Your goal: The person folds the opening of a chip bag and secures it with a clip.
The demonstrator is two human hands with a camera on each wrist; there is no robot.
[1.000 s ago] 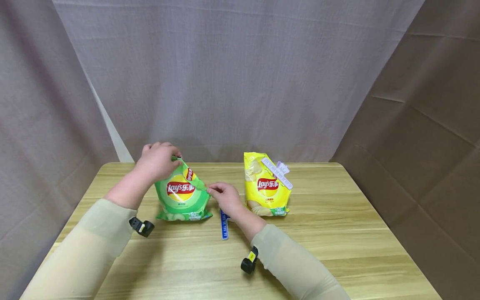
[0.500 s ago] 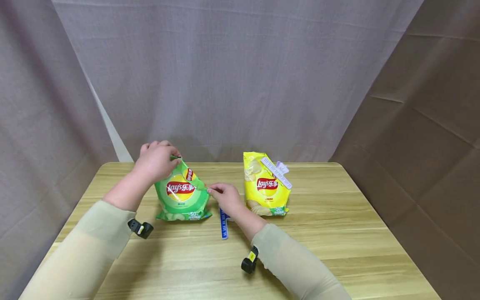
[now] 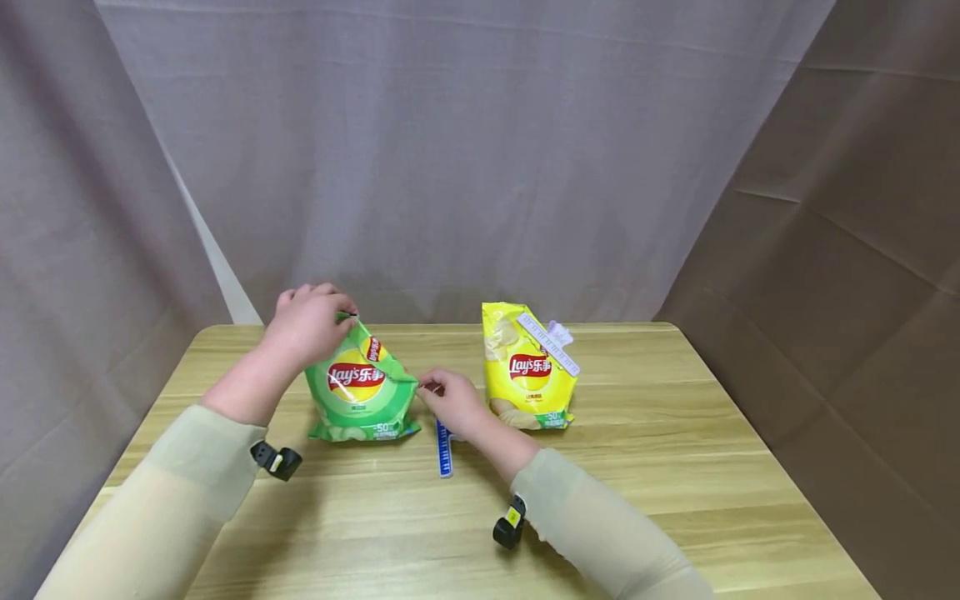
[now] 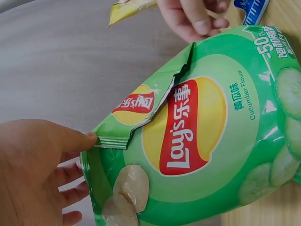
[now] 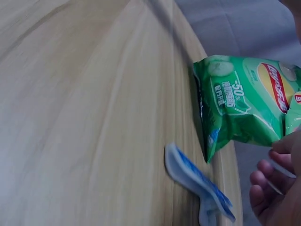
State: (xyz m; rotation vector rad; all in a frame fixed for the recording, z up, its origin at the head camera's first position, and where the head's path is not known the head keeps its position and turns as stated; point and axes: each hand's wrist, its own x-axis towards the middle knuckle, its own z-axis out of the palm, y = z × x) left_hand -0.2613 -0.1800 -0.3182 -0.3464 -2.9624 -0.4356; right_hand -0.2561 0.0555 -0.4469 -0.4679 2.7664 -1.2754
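A green bag of chips (image 3: 356, 392) stands on the table with its torn top folded down in front. At the upper corner, my left hand (image 3: 311, 321) pinches the fold between thumb and fingers; the left wrist view shows the thumb (image 4: 89, 140) on the crimped strip. My right hand (image 3: 453, 400) is at the fold's other end, fingertips right at the bag's edge. In the right wrist view its loosely bent fingers (image 5: 268, 176) are spread below the bag. Close by on the table lies a blue-and-white bag clip (image 3: 444, 450), partly hidden by that hand.
To the right stands a yellow bag of chips (image 3: 528, 383), its folded top held by a pale purple bag clip (image 3: 549, 343). Grey curtain (image 3: 480, 167) hangs behind the wooden table (image 3: 660, 467), with brown cloth (image 3: 847, 250) at the right.
The right hand has shifted slightly right, and more of the fold's end shows beside its fingertips. The left hand keeps its pinch on the fold. The head view has turned slightly.
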